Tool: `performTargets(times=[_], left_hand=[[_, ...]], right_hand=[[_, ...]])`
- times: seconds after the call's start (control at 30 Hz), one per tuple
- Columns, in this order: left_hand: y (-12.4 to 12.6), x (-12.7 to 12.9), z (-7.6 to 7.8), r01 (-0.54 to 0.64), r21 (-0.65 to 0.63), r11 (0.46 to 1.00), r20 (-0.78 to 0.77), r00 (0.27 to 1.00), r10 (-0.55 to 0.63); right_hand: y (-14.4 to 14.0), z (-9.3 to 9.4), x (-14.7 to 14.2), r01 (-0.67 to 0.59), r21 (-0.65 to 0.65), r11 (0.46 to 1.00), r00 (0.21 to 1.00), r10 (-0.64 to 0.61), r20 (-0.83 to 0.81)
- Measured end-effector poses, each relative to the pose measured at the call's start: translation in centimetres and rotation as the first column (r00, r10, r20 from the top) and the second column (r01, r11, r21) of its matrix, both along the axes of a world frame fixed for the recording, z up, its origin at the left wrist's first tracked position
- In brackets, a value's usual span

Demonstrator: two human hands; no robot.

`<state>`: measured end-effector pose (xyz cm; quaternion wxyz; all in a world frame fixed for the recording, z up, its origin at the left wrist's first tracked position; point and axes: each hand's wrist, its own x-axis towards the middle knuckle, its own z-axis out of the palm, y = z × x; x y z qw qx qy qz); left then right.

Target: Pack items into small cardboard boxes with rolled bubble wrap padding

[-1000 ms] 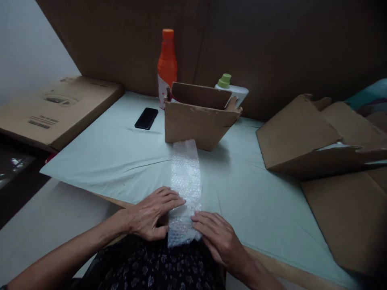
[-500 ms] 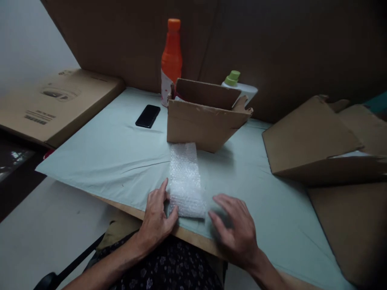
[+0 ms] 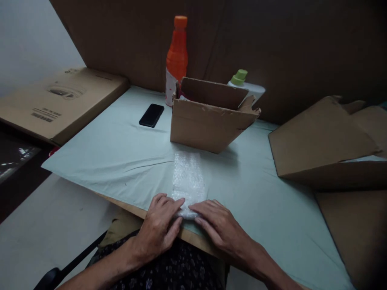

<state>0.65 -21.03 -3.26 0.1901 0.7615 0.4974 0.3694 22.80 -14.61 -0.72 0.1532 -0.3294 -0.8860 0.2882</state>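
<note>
Under both hands [image 3: 187, 225], bubble wrap [image 3: 189, 183].

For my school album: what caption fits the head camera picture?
Both hands, left hand and right hand, press a bubble wrap strip near a cardboard box.

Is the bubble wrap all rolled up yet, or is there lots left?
Only just begun. Both hands, left hand and right hand, press the near end of the bubble wrap, where a small fold shows. The rest of the strip lies flat on the table, reaching toward the open cardboard box.
</note>
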Motion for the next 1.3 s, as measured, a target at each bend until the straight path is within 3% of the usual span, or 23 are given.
performTargets(times=[0.07,0.17,0.23,0.3,0.43,0.53,0.6,0.67,0.73,0.83,0.9,1.0,1.03,1.1,1.2,1.3], left_hand=[[0.5,0.1,-0.2,-0.057,-0.061,0.997,0.038,0.998,0.06],[2.2,0.1,-0.6,-0.119,-0.082,0.99,-0.064,0.991,0.114],[3.5,0.1,-0.8,-0.133,-0.059,0.989,-0.179,0.976,0.121],[4.3,-0.1,-0.8,-0.153,-0.021,0.988,-0.25,0.958,0.143],[3.5,-0.5,-0.4,-0.097,0.1,0.99,-0.179,0.977,0.114],[1.7,-0.7,0.2,0.022,0.062,0.998,-0.123,0.992,-0.014],[1.1,-0.7,0.3,0.025,0.016,1.0,-0.078,0.997,-0.024],[1.5,-0.6,0.1,-0.017,-0.012,1.0,-0.065,0.998,0.016],[3.1,-0.4,-0.2,-0.066,-0.029,0.997,-0.123,0.99,0.062],[5.9,-0.3,-0.5,-0.138,-0.071,0.988,-0.264,0.958,0.115],[7.0,-0.5,-0.4,-0.18,-0.113,0.977,-0.26,0.954,0.146],[6.4,-0.7,0.2,-0.23,-0.249,0.941,0.049,0.967,0.249],[5.7,-0.7,0.4,-0.226,-0.331,0.916,0.2,0.932,0.303],[4.2,-0.5,0.5,-0.132,-0.511,0.849,0.461,0.792,0.401],[2.6,0.4,0.3,0.184,-0.625,0.759,0.689,0.587,0.425],[2.5,1.5,0.0,0.329,-0.6,0.729,0.779,0.446,0.44]], right_hand=[[-0.2,0.2,0.2,0.094,-0.014,0.995,0.995,-0.094,-0.008],[-0.6,-0.3,0.3,0.219,0.28,0.935,0.976,-0.206,-0.074],[-0.8,-0.9,0.3,0.178,0.444,0.878,0.984,-0.173,-0.053],[-0.9,-1.3,0.0,0.096,0.49,0.867,0.991,-0.131,0.037],[-0.3,-1.5,-0.5,0.09,0.384,0.919,0.991,-0.122,0.06],[-0.2,-0.8,-0.4,0.123,0.145,0.982,0.992,-0.124,-0.003],[-0.3,-0.4,-0.2,0.117,0.014,0.993,0.993,-0.117,-0.006],[-0.6,-0.3,0.0,0.154,0.076,0.985,0.988,-0.155,0.001],[-0.8,-0.5,-0.1,0.194,0.276,0.941,0.979,-0.205,0.013],[-0.7,-1.0,-0.7,0.115,0.469,0.876,0.979,-0.179,0.094],[0.0,-1.4,-1.0,0.069,0.454,0.888,0.978,-0.15,0.146],[2.1,-1.9,-1.2,0.202,0.278,0.939,0.973,-0.225,0.054],[2.8,-1.9,-1.2,0.28,0.177,0.944,0.959,-0.283,-0.007],[3.5,-1.7,-1.3,0.405,-0.061,0.912,0.907,-0.409,-0.103],[2.9,-1.1,-1.9,0.39,-0.333,0.859,0.869,-0.463,-0.176],[1.3,-0.7,-2.3,0.305,-0.322,0.896,0.904,-0.379,-0.199]])
